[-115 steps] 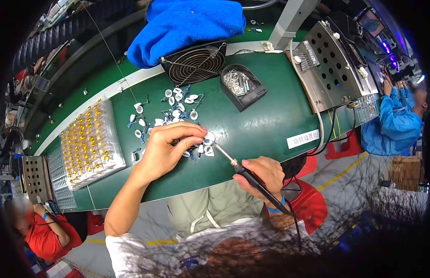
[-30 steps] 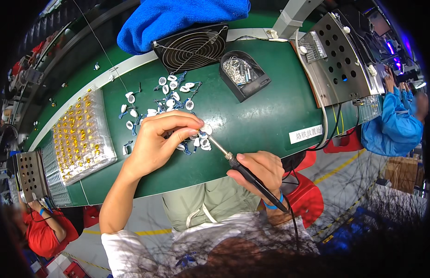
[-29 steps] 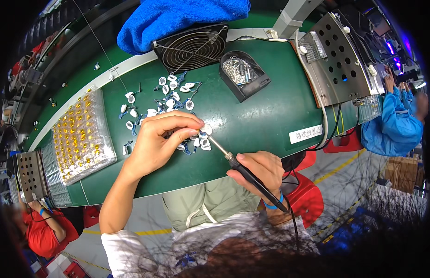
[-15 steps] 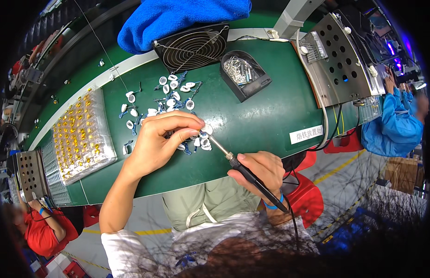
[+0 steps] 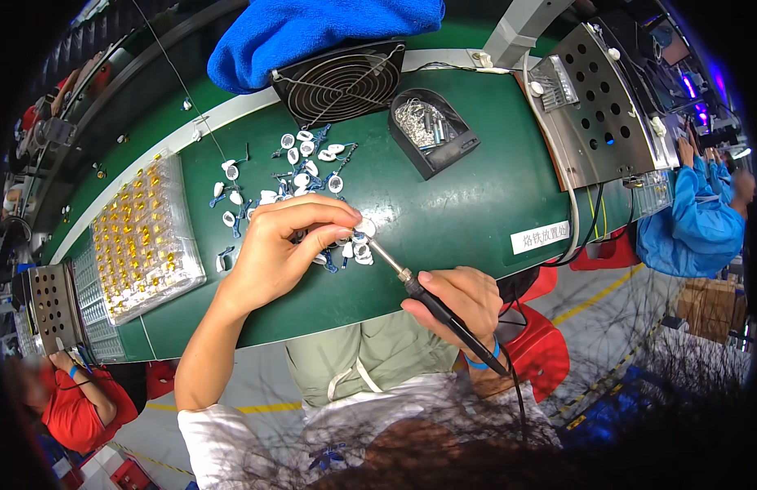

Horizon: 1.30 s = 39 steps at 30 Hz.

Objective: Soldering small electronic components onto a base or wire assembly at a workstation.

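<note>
My left hand (image 5: 274, 249) pinches a small round white part (image 5: 367, 225) between thumb and forefinger, just above the green bench. In my right hand (image 5: 464, 298) is a black-handled soldering iron (image 5: 435, 308), held like a pen. Its metal tip reaches up and left to the white part by my left fingertips; whether it touches cannot be made out. Several similar white oval parts with dark blue wires (image 5: 303, 155) lie scattered beyond and beside my left hand, partly hidden under it.
A black fan (image 5: 339, 84) stands at the back, a blue towel (image 5: 321, 37) over it. Right of it sits a black tray (image 5: 429, 159) of metal bits. A clear tray with yellow pieces (image 5: 195, 253) lies left; a perforated metal box (image 5: 599, 114) stands right. Co-workers sit on both sides.
Both hands, the soldering iron and the pinched part hold still. Small pieces on the green strip beyond the bench at the left have shifted slightly up and right.
</note>
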### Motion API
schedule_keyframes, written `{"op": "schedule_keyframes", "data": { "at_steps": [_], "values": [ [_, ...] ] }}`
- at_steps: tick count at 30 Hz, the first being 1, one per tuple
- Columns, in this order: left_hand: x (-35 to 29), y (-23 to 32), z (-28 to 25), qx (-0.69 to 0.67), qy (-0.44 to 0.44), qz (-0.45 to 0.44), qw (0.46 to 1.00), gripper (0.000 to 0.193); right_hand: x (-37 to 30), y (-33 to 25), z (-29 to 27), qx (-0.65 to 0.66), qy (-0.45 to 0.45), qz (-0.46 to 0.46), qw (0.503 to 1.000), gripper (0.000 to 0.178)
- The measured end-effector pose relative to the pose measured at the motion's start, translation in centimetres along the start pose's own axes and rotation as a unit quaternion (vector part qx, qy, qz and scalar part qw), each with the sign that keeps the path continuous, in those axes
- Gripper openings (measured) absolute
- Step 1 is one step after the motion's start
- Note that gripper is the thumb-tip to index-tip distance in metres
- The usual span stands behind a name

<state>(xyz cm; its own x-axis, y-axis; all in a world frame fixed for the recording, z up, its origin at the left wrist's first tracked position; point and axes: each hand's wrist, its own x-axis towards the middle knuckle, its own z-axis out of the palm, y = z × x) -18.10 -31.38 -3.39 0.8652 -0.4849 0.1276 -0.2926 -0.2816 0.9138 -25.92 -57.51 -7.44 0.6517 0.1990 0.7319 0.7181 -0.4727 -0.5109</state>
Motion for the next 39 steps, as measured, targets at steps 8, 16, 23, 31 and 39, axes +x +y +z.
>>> {"op": "schedule_keyframes", "data": {
  "at_steps": [8, 16, 23, 31, 39],
  "values": [
    [0.4, -0.1, 0.0, 0.001, 0.0, -0.002, 1.0, 0.012, -1.1, 0.1, -0.7, 0.009, -0.024, 0.051, 0.998, 0.044],
    [0.1, 0.6, -0.3, 0.052, 0.008, 0.064, 0.997, 0.012, -1.2, -0.2, 0.3, 0.076, 0.027, 0.077, 0.994, 0.051],
    [-0.4, 2.6, -2.0, 0.138, 0.042, 0.12, 0.982, 0.014, 0.7, 0.2, 2.0, 0.081, 0.046, 0.071, 0.993, 0.035],
    [4.8, -5.2, -19.6, 0.426, 0.196, -0.067, 0.881, 0.029, 0.4, 0.5, 3.0, 0.066, 0.066, 0.042, 0.995, 0.037],
    [11.8, -12.2, -18.7, 0.605, 0.126, -0.144, 0.773, 0.01, 0.0, 0.3, 2.9, 0.065, 0.08, 0.079, 0.992, 0.036]
  ]
}}
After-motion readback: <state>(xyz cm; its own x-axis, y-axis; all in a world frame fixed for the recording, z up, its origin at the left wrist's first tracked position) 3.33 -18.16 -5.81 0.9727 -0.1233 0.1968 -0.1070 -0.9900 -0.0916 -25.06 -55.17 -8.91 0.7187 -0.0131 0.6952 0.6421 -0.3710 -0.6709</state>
